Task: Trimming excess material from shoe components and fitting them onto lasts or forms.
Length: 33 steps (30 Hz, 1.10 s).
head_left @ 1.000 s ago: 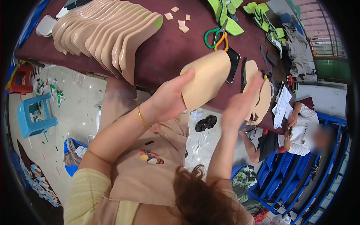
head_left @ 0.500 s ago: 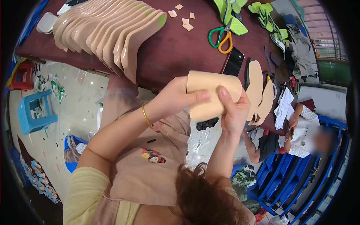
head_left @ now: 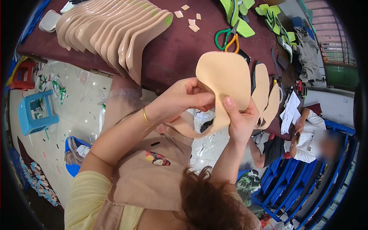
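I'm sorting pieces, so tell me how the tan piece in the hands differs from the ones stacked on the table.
The held tan piece is bent, gripped by left hand and right hand; the stacked pieces lie overlapped on the maroon table, untouched. Some stacked pieces show green marks; the held one shows none. Both share a tan colour.

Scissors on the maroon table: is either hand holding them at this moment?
No. The scissors lie untouched on the table, while the left hand and right hand both grip a beige insole piece.
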Tool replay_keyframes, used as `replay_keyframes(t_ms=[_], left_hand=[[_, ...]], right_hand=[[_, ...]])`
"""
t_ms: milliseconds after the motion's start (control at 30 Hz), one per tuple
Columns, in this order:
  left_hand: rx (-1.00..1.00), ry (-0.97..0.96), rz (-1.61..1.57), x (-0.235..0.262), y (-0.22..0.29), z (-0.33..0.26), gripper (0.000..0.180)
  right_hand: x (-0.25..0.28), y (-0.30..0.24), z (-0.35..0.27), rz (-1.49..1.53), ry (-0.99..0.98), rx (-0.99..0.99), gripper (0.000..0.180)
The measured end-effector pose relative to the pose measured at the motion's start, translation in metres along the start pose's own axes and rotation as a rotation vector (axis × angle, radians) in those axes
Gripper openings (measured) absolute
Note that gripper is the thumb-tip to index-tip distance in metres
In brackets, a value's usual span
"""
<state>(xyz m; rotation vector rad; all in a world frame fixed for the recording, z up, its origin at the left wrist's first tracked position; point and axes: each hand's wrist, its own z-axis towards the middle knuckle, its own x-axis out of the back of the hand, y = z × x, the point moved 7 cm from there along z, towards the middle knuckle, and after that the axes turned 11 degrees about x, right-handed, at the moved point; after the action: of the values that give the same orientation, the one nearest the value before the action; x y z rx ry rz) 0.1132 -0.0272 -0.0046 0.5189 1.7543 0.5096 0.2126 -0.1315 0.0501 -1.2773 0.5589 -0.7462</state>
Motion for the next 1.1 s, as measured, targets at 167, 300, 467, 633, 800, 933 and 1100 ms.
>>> replay_keyframes(t_ms=[167, 300, 467, 633, 800, 933, 1100], left_hand=[[0.106, -0.079, -0.36, 0.005, 0.002, -0.004, 0.041], [-0.046, 0.148, 0.077, -0.003, 0.003, 0.0, 0.042], [-0.044, 0.201, 0.174, 0.01, 0.006, -0.006, 0.039], [-0.148, 0.514, 0.801, 0.064, 0.01, -0.019, 0.032], [-0.044, 0.073, 0.146, 0.024, -0.006, -0.013, 0.045], [0.074, -0.006, -0.101, -0.011, -0.015, -0.005, 0.047], [0.071, -0.078, -0.267, -0.006, -0.008, -0.001, 0.041]], right_hand=[[0.006, -0.006, -0.003, -0.053, 0.018, 0.054, 0.021], [-0.007, -0.002, -0.007, -0.071, -0.059, -0.008, 0.02], [0.003, 0.0, -0.01, -0.061, -0.076, -0.008, 0.02], [0.033, -0.015, -0.01, 0.052, 0.131, 0.132, 0.026], [0.023, -0.013, -0.006, 0.014, 0.012, 0.068, 0.023], [0.001, 0.002, -0.011, 0.033, -0.139, 0.002, 0.027], [0.005, 0.014, -0.004, -0.339, 0.063, 0.105, 0.045]])
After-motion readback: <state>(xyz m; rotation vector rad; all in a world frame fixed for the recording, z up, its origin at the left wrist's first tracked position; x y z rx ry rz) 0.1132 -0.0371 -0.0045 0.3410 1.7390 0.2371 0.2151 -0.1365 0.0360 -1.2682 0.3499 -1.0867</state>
